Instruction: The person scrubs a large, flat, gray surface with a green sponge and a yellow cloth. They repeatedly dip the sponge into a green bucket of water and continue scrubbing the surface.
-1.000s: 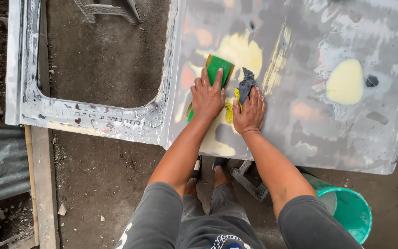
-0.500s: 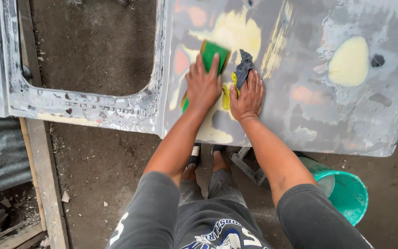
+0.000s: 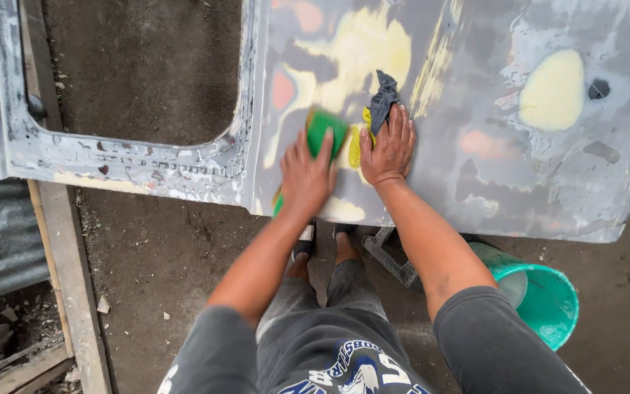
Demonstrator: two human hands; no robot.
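I am pressing my left hand (image 3: pixel 306 175) flat on a green sanding block (image 3: pixel 325 131), rubbing the yellow filler patch (image 3: pixel 362 55) on the grey car door panel (image 3: pixel 490 146). My right hand (image 3: pixel 388 149) is lying open, pinning a dark rag (image 3: pixel 383 98) beside the block. I judge sanding is under way; the next stroke wants even pressure. The panel is blotchy, with a window opening (image 3: pixel 140 66) at left. Bare dirt lies below, a teal bucket (image 3: pixel 545 299) by my right knee.
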